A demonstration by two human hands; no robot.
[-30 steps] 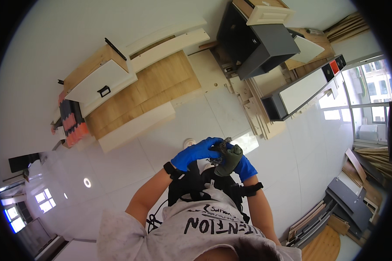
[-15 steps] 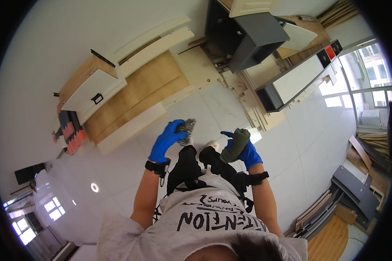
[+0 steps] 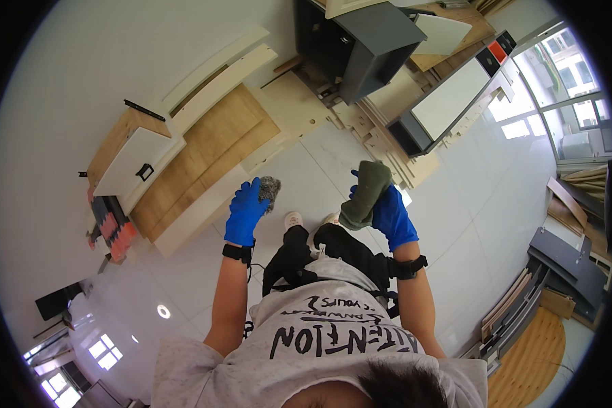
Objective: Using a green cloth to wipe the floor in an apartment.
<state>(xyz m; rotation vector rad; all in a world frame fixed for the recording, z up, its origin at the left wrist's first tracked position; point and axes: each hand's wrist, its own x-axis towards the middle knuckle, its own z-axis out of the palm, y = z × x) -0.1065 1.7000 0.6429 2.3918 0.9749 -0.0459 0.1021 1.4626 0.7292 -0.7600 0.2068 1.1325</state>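
My left hand [image 3: 246, 212], in a blue glove, is closed round a grey speckled, fuzzy bundle [image 3: 270, 193] that sticks out on the thumb side. My right hand [image 3: 394, 219], gloved in blue too, grips an olive-green sock-like cloth [image 3: 366, 194]. Much of that cloth lies in front of the fingers and hides them. Both hands are held apart in front of me, above the light tiled floor and near my shoes [image 3: 293, 219]. Black straps circle both wrists.
Wooden boards and panels [image 3: 217, 132] lie ahead on the left, beside a white-fronted drawer [image 3: 132, 163]. A dark grey cabinet box [image 3: 377, 47] and a long grey-white unit [image 3: 449, 102] stand ahead right. More panels [image 3: 564, 262] are stacked at the right, near a round-edged wooden board [image 3: 530, 360].
My right hand has lifted the green cloth forward, and the cloth stands more upright. My left hand has moved left with the grey bundle. The whole view has turned slightly.
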